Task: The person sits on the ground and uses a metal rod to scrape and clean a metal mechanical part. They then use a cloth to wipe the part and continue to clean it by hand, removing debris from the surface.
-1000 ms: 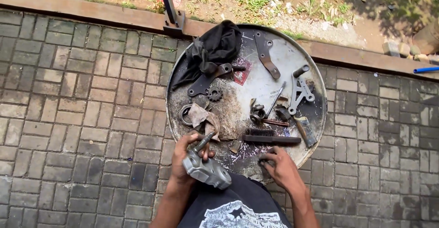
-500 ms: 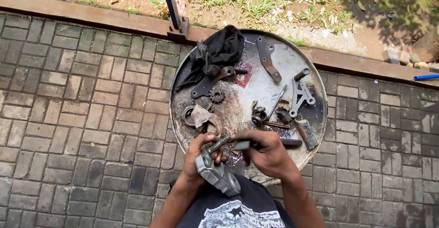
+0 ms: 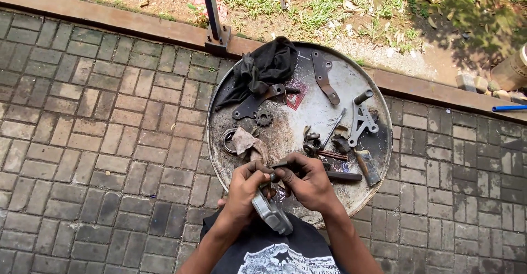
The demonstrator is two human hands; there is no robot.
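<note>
Left hand [image 3: 244,189] grip clenched around a grey cast-metal part [image 3: 272,214], held at the near edge of the round metal tray [image 3: 379,186]. Right hand [image 3: 308,182] pinches a thin dark tool [image 3: 281,166] against the part's top. Part looks heavy, rigid, probably greasy; best held around its body. On the tray: black rag [image 3: 263,65], small sprocket [image 3: 264,118], flat bracket [image 3: 323,78].

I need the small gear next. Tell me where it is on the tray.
In the head view, the small gear lies left of centre on the round metal tray, just below the black cloth and above the crumpled rag.
</note>
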